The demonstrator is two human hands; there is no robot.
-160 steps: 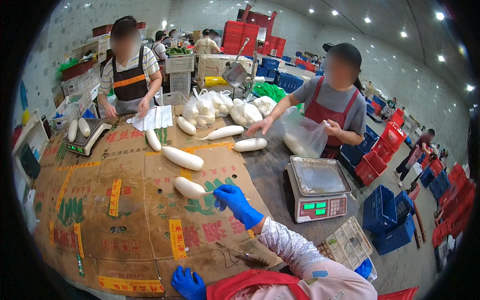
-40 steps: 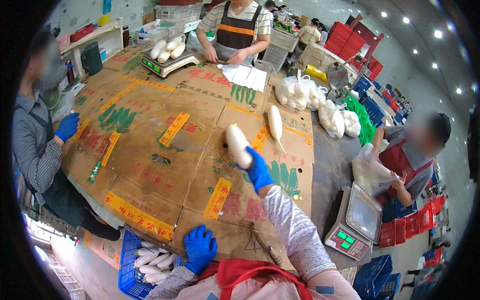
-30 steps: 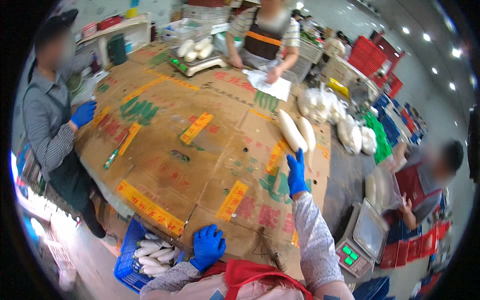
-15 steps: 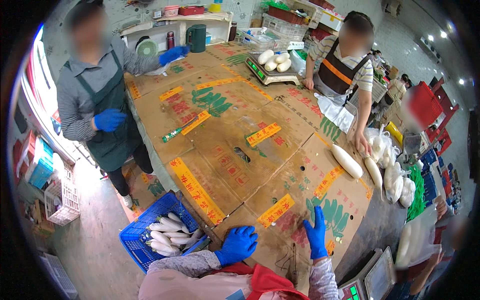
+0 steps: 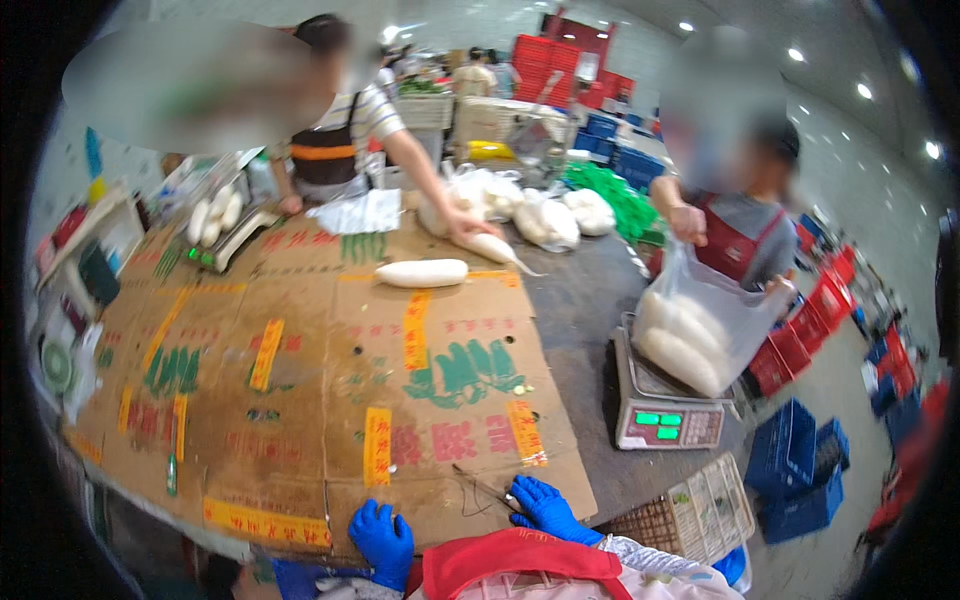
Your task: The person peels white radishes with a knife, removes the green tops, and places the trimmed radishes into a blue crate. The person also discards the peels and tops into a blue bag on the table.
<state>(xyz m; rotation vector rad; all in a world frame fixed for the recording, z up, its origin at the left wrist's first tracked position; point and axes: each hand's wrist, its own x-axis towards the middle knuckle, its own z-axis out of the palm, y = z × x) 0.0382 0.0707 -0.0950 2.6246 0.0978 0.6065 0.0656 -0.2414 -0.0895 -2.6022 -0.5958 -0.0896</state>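
Observation:
My left hand [image 5: 382, 545], in a blue glove, rests at the near edge of the cardboard-covered table [image 5: 310, 400]. Its fingers are slightly bent, the thumb is apart, and no object shows in it. My right hand [image 5: 550, 510], also gloved in blue, lies on the cardboard with its fingers stretched out and nothing visible in them. Beside its fingertips lies a thin dark tool [image 5: 485, 487], too blurred to name. A white radish [image 5: 422, 273] lies farther off, out of my reach. Across the table a co-worker's hand touches another white radish [image 5: 492, 250].
At the right, a person in a red apron holds a clear bag of radishes [image 5: 682, 335] over a scale [image 5: 668, 415]. Another scale [image 5: 232, 240] carries several radishes at the far left. Bagged radishes [image 5: 545, 220] line the far edge. A crate [image 5: 690, 510] stands near my right arm.
My view has swung to the right. My right hand has come down flat beside the thin tool; my left hand is at the table's edge. The bag of radishes is now over the right-hand scale.

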